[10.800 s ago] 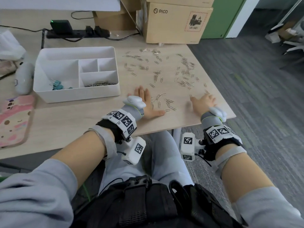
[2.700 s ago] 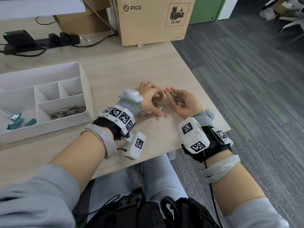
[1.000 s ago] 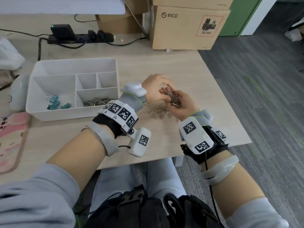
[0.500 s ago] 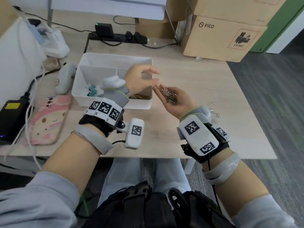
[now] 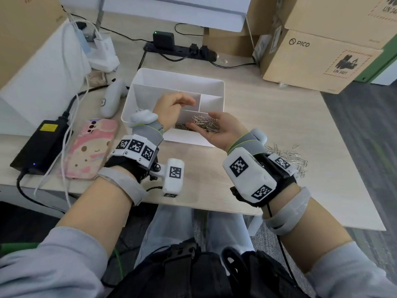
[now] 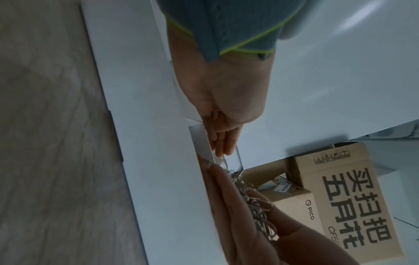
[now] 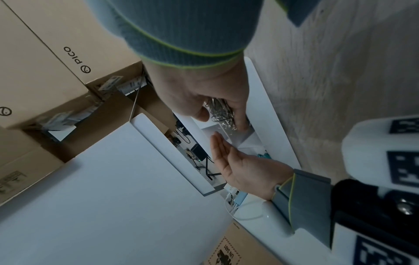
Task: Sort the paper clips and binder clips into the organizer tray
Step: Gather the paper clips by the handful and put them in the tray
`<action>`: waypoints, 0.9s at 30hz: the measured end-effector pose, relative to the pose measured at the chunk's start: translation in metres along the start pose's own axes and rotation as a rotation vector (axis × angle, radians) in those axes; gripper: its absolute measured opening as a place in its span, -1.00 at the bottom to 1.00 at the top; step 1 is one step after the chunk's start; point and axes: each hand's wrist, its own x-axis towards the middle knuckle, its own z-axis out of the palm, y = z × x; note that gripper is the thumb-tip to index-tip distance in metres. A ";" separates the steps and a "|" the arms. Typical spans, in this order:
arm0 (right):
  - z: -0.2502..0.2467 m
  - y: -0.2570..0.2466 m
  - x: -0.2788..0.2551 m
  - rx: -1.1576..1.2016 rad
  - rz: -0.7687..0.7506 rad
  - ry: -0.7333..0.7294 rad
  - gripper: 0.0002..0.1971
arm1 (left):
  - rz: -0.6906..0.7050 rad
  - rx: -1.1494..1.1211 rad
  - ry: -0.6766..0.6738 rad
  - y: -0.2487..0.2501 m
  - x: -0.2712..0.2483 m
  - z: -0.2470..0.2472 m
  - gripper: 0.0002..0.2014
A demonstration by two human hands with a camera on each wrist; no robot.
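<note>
The white organizer tray stands at the table's middle. My right hand lies palm up over the tray's front compartment, carrying a heap of silver paper clips on its cupped palm. More paper clips lie in that compartment below. My left hand hovers over the tray just left of the right one, fingers relaxed and holding nothing. In the right wrist view the left hand is flat, and teal binder clips show in the tray beside it. A loose pile of paper clips stays on the table behind my right wrist.
A pink-cased phone and a black power brick lie left of the tray, with a white controller against its left wall. A power strip and cardboard boxes line the back. The table's right edge is close to the loose pile.
Both hands have travelled left from the clip pile to the tray. The right palm with its clips now sits over the front compartment, and the left hand is further over the tray.
</note>
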 end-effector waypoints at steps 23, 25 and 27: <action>-0.033 -0.029 -0.036 -0.163 -0.148 -0.028 -0.68 | 0.028 0.173 0.109 0.022 -0.018 0.027 -0.51; -0.043 -0.031 -0.039 -0.149 -0.195 -0.013 -0.70 | 0.048 0.170 0.098 0.027 -0.020 0.031 -0.52; -0.059 -0.035 -0.042 -0.170 -0.312 0.058 -0.74 | 0.080 0.162 0.058 0.031 -0.020 0.039 -0.53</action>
